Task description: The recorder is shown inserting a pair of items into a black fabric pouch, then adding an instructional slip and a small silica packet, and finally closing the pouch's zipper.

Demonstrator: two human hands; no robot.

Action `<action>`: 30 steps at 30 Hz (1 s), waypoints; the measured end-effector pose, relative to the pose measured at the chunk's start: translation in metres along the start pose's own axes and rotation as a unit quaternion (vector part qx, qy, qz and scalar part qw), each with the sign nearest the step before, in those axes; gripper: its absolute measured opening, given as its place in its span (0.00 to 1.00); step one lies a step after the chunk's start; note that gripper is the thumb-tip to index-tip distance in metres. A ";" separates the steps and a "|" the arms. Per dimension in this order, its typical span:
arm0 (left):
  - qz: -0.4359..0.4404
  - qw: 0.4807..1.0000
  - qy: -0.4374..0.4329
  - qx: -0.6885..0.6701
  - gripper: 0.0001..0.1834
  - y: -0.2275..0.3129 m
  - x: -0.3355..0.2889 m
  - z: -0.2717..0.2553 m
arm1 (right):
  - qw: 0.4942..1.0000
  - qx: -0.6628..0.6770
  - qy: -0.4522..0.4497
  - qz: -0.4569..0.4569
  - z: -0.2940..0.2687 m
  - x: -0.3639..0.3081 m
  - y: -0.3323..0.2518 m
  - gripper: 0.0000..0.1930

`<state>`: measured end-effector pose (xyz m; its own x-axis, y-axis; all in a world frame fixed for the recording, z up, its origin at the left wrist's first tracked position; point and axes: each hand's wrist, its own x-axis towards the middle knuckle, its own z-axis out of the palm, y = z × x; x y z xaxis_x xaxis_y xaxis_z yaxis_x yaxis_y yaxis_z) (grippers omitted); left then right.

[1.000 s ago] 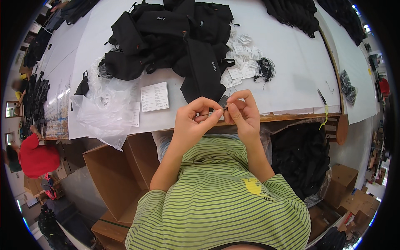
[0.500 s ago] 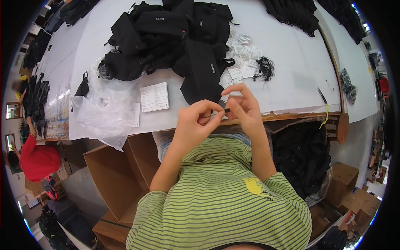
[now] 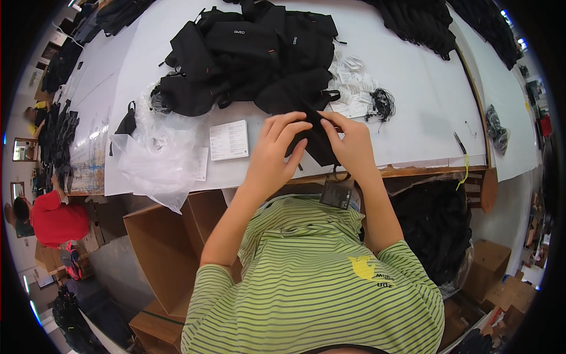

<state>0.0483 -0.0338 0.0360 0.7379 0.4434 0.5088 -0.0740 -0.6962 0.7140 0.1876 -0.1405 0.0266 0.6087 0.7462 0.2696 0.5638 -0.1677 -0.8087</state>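
A black fabric pouch (image 3: pixel 318 141) lies at the near edge of the table, below a heap of similar black pouches (image 3: pixel 236 53). At its left side is my left hand (image 3: pixel 274 147), fingers curved and apart, their tips at the fabric. My right hand (image 3: pixel 354 144) grips the pouch's right side between thumb and fingers. From the pouch's near end a dark hang tag (image 3: pixel 337 193) dangles on a thin black loop over the table edge, in front of my shirt. The fingertips partly cover the pouch.
Left of my hands are a stack of white printed cards (image 3: pixel 229 140) and crumpled clear plastic bags (image 3: pixel 156 159). To the right lie white tags (image 3: pixel 354 76), tangled black cords (image 3: pixel 381 105) and a cutter (image 3: pixel 459 143). Open cardboard boxes (image 3: pixel 159 253) stand below; a person in red (image 3: pixel 59 218) is far left.
Both hands had been pinched together on a thin cord and small black piece. Now they are apart on the pouch, and the tag hangs at the table edge. The view has shifted slightly.
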 end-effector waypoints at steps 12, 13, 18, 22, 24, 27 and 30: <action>0.200 0.951 -0.073 0.225 0.19 -0.009 0.013 -0.016 | 0.995 -0.060 -0.009 -0.075 -0.028 -0.008 -0.041 0.08; 0.191 0.957 -0.080 0.205 0.19 -0.008 0.013 -0.016 | 0.995 -0.061 -0.012 -0.081 -0.028 -0.007 -0.044 0.08; 0.211 0.959 -0.086 0.171 0.20 -0.010 0.011 -0.019 | 0.992 -0.064 -0.023 -0.106 -0.027 -0.008 -0.045 0.08; 0.163 0.970 -0.128 0.125 0.22 -0.006 0.012 -0.021 | 0.984 -0.095 -0.035 -0.143 -0.025 -0.010 -0.043 0.09; 0.142 0.972 -0.147 0.116 0.22 -0.005 0.012 -0.021 | 0.983 -0.111 -0.045 -0.140 -0.024 -0.011 -0.042 0.09; 0.150 0.972 -0.139 0.112 0.22 -0.004 0.011 -0.020 | 0.981 -0.109 -0.034 -0.158 -0.022 -0.012 -0.042 0.09; 0.160 0.969 -0.144 0.120 0.18 -0.007 0.011 -0.020 | 0.981 -0.111 -0.042 -0.154 -0.022 -0.013 -0.041 0.09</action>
<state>0.0438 -0.0128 0.0457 0.8616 0.0312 0.5067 -0.1976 -0.8987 0.3915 0.1684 -0.1571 0.0679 0.3480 0.8326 0.4309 0.8271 -0.0563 -0.5592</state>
